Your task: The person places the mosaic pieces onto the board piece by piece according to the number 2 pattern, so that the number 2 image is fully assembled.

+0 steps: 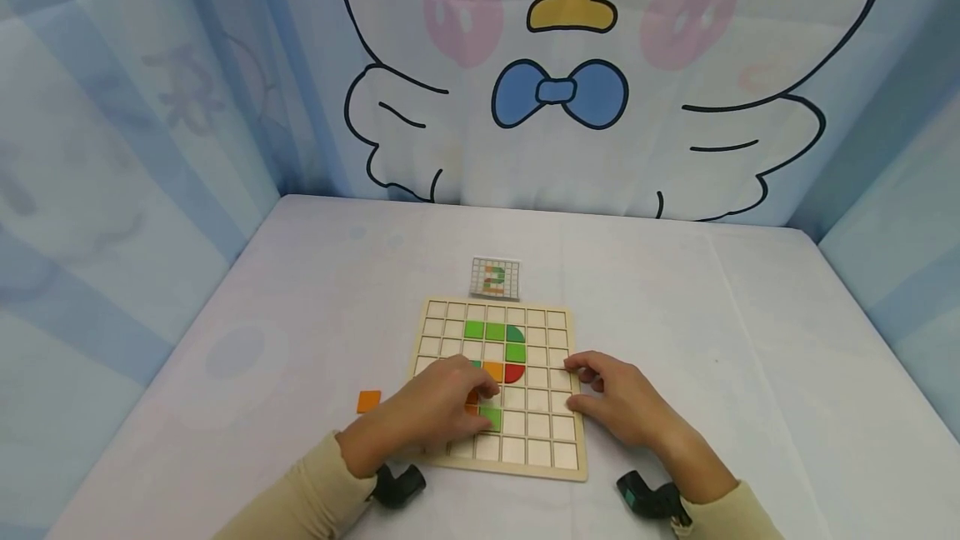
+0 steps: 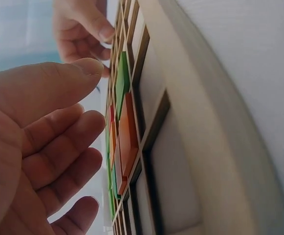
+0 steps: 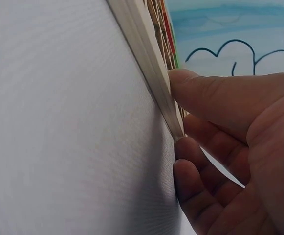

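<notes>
A wooden grid board (image 1: 537, 447) lies on the white table, its squares partly filled with coloured tiles. Bright green tiles (image 1: 495, 331), a dark green rounded tile (image 1: 515, 333), an orange tile (image 1: 492, 370) and a red rounded tile (image 1: 514, 373) show. My left hand (image 1: 438, 402) hovers over the lower left part, covering some tiles, its thumb near a green tile (image 1: 491, 417). In the left wrist view its thumb and loosely bent fingers hold nothing; an orange tile (image 2: 128, 134) sits beyond them. My right hand (image 1: 630, 402) grips the board's right rim, thumb on the frame (image 3: 157, 83).
A loose orange square tile (image 1: 368, 402) lies left of the board. Behind the board is a small pattern card (image 1: 496, 278) with a gridded, coloured design. Black wrist devices (image 1: 400, 487) sit by both wrists. A cartoon-printed curtain (image 1: 465, 148) hangs behind the table (image 1: 675, 290).
</notes>
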### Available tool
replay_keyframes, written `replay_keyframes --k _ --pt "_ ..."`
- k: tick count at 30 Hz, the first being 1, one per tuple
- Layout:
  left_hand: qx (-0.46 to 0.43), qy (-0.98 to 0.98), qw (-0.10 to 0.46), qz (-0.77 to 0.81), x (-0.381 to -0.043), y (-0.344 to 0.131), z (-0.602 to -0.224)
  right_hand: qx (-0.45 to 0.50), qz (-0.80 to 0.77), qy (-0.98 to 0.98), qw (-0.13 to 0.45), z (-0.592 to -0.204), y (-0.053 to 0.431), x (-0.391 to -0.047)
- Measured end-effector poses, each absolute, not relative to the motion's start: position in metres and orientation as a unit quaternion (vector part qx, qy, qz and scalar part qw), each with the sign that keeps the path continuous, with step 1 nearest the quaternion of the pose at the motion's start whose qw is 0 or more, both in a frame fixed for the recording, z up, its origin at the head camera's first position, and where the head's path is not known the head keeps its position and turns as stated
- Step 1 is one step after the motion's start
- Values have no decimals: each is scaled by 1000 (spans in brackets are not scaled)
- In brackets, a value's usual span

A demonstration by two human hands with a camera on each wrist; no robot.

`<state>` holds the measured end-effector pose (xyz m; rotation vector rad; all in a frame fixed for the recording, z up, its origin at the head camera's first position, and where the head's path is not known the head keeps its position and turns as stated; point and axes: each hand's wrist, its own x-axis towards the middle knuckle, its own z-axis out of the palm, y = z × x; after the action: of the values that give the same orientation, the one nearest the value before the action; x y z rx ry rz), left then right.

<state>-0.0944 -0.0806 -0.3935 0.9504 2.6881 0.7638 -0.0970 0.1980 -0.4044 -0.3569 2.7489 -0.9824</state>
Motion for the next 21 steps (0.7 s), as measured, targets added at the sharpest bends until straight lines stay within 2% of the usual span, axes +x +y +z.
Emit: replay_keyframes --k 21 --pt "264 922 95 266 -95 -108 -385 -111 -333 930 109 -402 196 -97"
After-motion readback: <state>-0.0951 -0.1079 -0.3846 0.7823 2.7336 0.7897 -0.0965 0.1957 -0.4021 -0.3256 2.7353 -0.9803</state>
